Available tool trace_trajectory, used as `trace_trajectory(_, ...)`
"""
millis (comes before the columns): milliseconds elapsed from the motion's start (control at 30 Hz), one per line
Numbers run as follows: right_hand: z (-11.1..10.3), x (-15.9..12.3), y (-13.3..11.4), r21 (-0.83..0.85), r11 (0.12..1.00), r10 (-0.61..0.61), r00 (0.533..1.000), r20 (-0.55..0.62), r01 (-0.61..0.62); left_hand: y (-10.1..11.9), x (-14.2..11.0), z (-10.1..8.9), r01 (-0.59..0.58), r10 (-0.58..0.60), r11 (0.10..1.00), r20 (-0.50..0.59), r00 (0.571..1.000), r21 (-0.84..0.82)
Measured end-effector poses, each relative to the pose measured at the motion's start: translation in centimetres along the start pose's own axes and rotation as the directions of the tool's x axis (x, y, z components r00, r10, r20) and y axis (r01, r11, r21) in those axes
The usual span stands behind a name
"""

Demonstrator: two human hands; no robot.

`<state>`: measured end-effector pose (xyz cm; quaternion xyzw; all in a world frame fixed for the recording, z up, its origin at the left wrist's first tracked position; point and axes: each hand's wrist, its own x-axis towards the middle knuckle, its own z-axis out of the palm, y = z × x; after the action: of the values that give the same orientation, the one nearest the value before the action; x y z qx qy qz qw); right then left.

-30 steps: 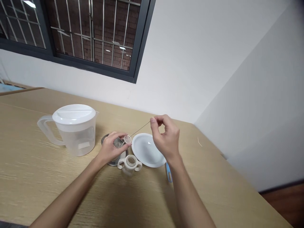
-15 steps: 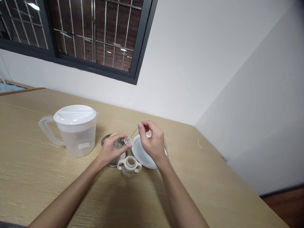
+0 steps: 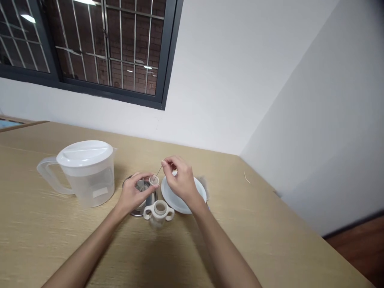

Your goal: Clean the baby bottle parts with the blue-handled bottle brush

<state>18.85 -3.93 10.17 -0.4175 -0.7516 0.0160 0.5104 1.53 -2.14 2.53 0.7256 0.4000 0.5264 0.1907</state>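
In the head view, the person's left hand [image 3: 133,193] is reaching in from the lower left and holding a small, clear, round plastic cup [image 3: 154,180] at its rim, the thumb pressing from the near side and the fingers from the far side. The right hand [image 3: 181,180] is pinching the upper end of a thin, dark, straight rod [image 3: 158,171] narrowly between thumb and forefinger, and the rod is slanting down to the left, its lower end lying within the cup's round opening; whether the tip is touching the inside is too small to tell. The cup is sitting in the left hand's grasp, above the right part of a round, shiny metal dish [image 3: 154,196], which the hand is partly hiding. Just in front, a small, clear bottle with a cream collar and two curved handles [image 3: 159,212] is standing upright, its mouth facing up uncovered. A round, whitish bowl [image 3: 172,200] is resting under the right hand and wrist, with a grey, blurred patch [image 3: 204,186] showing beyond its right edge. To the left, a translucent plastic jug with a white lid [image 3: 90,182] is standing on the light wood-grain table [image 3: 270,236].
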Motion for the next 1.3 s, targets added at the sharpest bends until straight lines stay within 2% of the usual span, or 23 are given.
trace_trajectory(167,0.1,-0.1,-0.1,0.015,1.000,0.011,0.999,0.041,-0.012,-0.3,-0.1,0.3,-0.013,0.013,1.000,0.008,1.000,0.019)
trace_trajectory(600,0.2,-0.2,0.4,0.005,1.000,0.022,0.994,0.110,-0.023,-0.9,-0.3,0.7,0.089,-0.088,0.993,0.009,0.996,-0.074)
trace_trajectory(1067,1.3,-0.8,0.5,-0.043,0.999,0.002,0.986,0.168,0.005,-0.9,0.0,0.4,0.058,-0.065,0.975,-0.026,0.998,-0.215)
trace_trajectory(1167,1.3,-0.9,0.4,-0.043,0.999,0.003,0.985,0.175,0.005,-1.1,0.1,0.3,0.071,-0.075,0.962,-0.003,0.997,-0.265)
trace_trajectory(1300,1.2,-0.9,0.3,-0.051,0.999,0.006,0.985,0.173,0.003,-0.9,0.2,0.2,0.069,-0.058,0.971,0.054,0.997,-0.228)
